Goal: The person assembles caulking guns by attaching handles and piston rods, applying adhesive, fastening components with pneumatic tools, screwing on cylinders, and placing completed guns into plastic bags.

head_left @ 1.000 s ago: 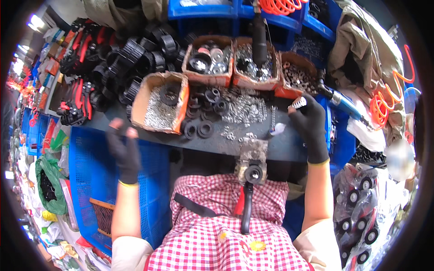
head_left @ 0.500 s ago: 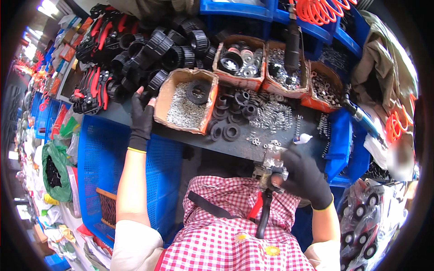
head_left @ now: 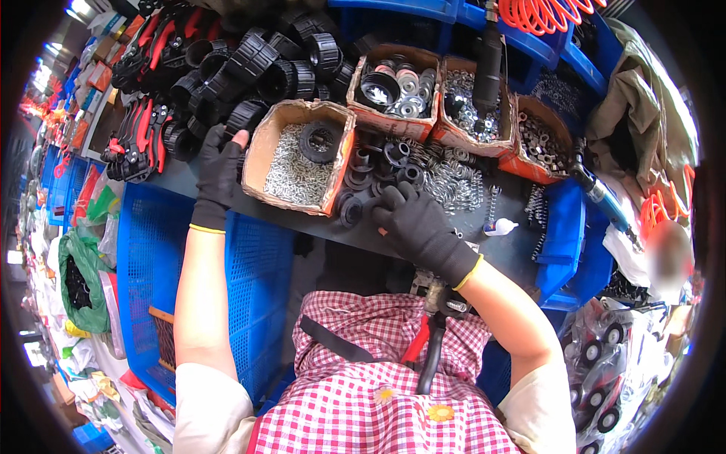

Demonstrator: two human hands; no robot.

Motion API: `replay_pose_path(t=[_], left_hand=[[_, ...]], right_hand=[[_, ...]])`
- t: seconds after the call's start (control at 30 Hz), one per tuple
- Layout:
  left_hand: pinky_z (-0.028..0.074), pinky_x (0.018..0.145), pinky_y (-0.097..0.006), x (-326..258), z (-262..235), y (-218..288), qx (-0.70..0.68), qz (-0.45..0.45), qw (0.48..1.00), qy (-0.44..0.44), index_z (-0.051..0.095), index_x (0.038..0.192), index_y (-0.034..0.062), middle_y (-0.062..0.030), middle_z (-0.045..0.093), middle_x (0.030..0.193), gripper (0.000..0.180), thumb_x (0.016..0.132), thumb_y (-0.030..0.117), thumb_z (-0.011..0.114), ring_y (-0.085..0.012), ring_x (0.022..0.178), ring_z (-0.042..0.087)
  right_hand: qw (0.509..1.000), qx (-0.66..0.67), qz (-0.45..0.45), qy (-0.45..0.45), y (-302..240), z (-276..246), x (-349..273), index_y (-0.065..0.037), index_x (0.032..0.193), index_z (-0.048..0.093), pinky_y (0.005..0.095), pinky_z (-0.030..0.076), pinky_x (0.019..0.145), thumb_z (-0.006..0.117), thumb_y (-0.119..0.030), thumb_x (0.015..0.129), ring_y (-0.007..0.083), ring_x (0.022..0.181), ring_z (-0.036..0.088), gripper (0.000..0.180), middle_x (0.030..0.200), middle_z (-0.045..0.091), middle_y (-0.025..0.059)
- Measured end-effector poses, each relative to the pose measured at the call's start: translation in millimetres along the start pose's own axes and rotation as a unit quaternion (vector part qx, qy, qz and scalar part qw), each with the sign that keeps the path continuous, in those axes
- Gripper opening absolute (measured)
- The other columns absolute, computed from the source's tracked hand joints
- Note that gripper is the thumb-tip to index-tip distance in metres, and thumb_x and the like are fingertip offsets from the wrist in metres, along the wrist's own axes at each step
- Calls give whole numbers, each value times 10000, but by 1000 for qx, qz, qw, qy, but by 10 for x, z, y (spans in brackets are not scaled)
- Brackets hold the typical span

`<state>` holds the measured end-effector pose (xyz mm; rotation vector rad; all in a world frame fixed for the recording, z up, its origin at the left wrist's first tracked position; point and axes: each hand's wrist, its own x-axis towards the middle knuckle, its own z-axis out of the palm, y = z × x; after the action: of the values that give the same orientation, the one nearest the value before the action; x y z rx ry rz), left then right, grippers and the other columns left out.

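My left hand, in a black glove with a bare thumb tip, reaches up beside the cardboard box of small metal pins. Its fingers are stretched out toward a heap of black ribbed rings; whether they touch one is unclear. My right hand, gloved too, is over the bench's front edge with fingers curled, next to black flanged bushings. What its fingertips hold, if anything, is hidden. Below it, a tool with red and black handles stands at a metal fixture, partly hidden by the wrist.
Open boxes of metal parts line the back, with loose springs in front. A small white bottle lies right of them. Red-handled tools are piled far left. A blue crate stands below my left arm.
My right hand has left the metal fixture and moved up and left to the black bushings. My left hand has shifted slightly up toward the ribbed rings. The whole view has shifted a little.
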<state>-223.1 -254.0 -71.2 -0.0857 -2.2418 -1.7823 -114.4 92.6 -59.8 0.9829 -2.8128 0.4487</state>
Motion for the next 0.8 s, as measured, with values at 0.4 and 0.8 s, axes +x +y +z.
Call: replay_pose_path(t=[0.4, 0.8], left_hand=[[498, 971, -372, -179, -484, -177, 79, 41, 981, 172, 546, 1251, 14, -117, 615, 1195, 398, 999, 321, 533, -222, 1055, 587], [457, 951, -419, -2239, 2035, 1135, -31, 238, 915, -324, 545, 1227, 12, -150, 594, 1125, 728, 647, 324, 855, -326, 1053, 583]], right_hand=[[674, 591, 443, -10, -317, -851, -1566, -3, 925, 644, 228, 452, 607, 564, -155, 950, 59, 672, 550, 173, 769, 611, -10], [804, 291, 428, 294, 124, -332, -1638, 11, 1180, 506, 265, 484, 704, 710, -40, 775, 120, 775, 551, 456, 921, 568, 62]])
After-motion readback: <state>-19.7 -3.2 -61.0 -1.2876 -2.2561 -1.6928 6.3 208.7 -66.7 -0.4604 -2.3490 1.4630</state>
